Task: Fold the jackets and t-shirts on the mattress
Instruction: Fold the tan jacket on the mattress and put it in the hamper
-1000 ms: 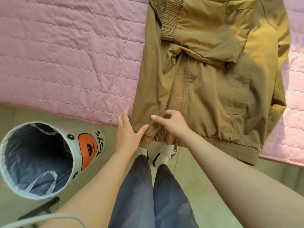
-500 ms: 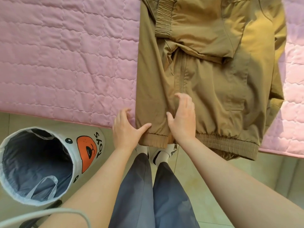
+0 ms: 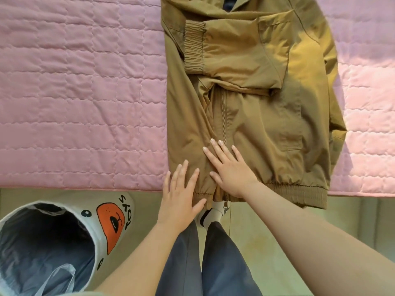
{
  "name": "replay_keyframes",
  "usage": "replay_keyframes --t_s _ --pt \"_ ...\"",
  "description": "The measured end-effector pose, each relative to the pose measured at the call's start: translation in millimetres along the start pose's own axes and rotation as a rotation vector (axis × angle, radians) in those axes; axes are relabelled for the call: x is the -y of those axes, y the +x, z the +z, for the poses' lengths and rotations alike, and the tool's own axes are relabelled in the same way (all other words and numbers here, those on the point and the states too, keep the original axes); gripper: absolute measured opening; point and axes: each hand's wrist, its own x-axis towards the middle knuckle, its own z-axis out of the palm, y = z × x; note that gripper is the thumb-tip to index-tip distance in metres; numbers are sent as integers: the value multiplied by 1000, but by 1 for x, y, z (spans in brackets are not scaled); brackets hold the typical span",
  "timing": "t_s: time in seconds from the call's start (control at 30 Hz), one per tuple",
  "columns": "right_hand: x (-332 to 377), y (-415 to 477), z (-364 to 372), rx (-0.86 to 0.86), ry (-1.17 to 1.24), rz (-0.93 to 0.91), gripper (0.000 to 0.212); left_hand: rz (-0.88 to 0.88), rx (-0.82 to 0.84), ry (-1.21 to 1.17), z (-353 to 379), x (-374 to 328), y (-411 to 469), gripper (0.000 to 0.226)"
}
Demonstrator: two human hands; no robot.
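Note:
A tan zip-up jacket (image 3: 267, 124) lies front side up on the pink quilted mattress (image 3: 81, 92), its ribbed hem hanging over the near edge. Both sides are folded inward, and one sleeve with a ribbed cuff lies across the chest. My left hand (image 3: 181, 195) lies flat with straight fingers on the hem's left corner. My right hand (image 3: 228, 169) presses flat on the fabric beside the zipper, just above the hem. Neither hand grips anything.
A white fabric toy bin (image 3: 49, 246) with an orange animal face stands open on the floor at the lower left, against the mattress edge. My legs and white socks are below the jacket hem. Pale floor stretches to the right.
The jacket's left side has been pulled straight. My right hand slid up the zipper area and spread flat. My left hand moved from the corner's edge onto the fabric.

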Motion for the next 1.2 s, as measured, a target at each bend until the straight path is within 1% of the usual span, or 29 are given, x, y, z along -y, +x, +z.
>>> replay_keyframes --t_s 0.1,0.13,0.2,0.27,0.37,0.43,0.6,0.67,0.73,0.77,0.8,0.87,0.9,0.93,0.97,1.03,1.13,1.2 --pt "-1 1 -17 -230 419 93 38 149 -87 -280 -11 -8 3 30" --pt "-3 2 -24 -312 517 138 32 164 -82 -370 -17 -13 9 20" --pt "-13 3 -38 -467 599 236 27 131 -96 -483 -32 -25 28 16" --pt "-31 4 -53 -614 650 361 26 99 -138 -503 -48 -38 51 18" --pt "-77 -3 -75 -808 776 569 29 114 -138 -431 -68 -68 94 21" --pt "-104 -9 -81 -877 802 661 34 161 -116 -334 -74 -82 116 24" --pt "-184 -39 -82 -868 649 1020 63 316 -71 -118 -67 -152 171 43" --pt "-209 -52 -76 -824 668 1052 70 360 -62 -78 -60 -183 190 51" --pt "-226 -65 -65 -715 749 1047 74 371 -44 -87 -53 -211 207 56" --pt "-234 -70 -58 -659 806 1044 74 353 -38 -111 -49 -224 215 57" --pt "-239 -73 -51 -591 872 1036 69 327 -49 -137 -48 -234 223 57" --pt "-250 -76 -37 -406 967 1003 49 286 -107 -151 -47 -252 239 57" --pt "-256 -78 -34 -342 976 982 40 276 -127 -143 -47 -259 247 57" --pt "-262 -79 -34 -317 963 956 34 276 -135 -132 -48 -264 254 57" --pt "-271 -79 -38 -331 930 928 27 286 -140 -120 -48 -270 261 58" --pt "-289 -81 -54 -432 824 859 15 306 -146 -105 -49 -277 273 61" --pt "-319 -87 -96 -605 721 781 20 292 -152 -107 -51 -283 284 66" --pt "-346 -93 -126 -690 586 749 25 285 -146 -88 -51 -285 290 69"
